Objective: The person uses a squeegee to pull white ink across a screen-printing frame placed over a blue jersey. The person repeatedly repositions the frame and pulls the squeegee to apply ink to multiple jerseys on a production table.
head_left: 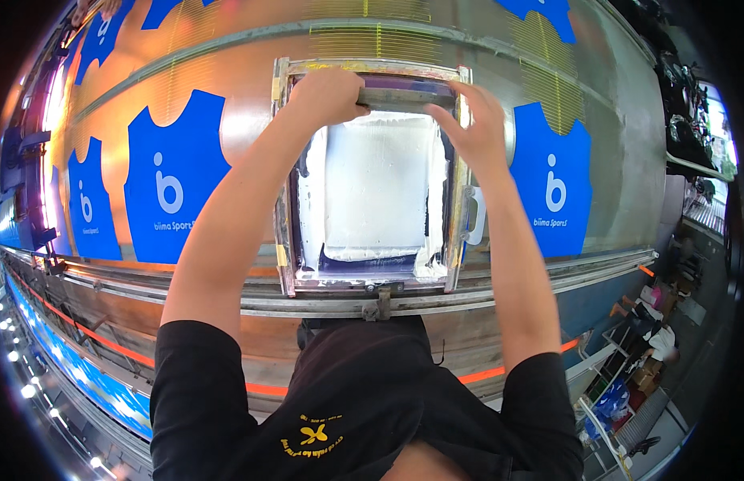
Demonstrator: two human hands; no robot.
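Observation:
A screen-printing frame (281, 192) lies flat in front of me, its mesh (376, 188) coated with white ink. Thicker white ink is smeared along the left and right sides. Across the far end of the screen lies a squeegee (396, 98). My left hand (328, 94) is closed round its left part, thumb on the near side. At the right end, my right hand (477, 120) grips it with the thumb in front and the fingers over the far side, partly hidden. Blue fabric pieces with white prints lie either side, one left (175, 140) and one right (552, 136).
A metal rail (460, 303) runs along the near table edge, with a clamp (377, 306) below the frame. Another bar (227, 36) crosses the table beyond. A smaller-looking blue piece (93, 168) lies farther left. Another person's hand (109, 8) shows at the top left.

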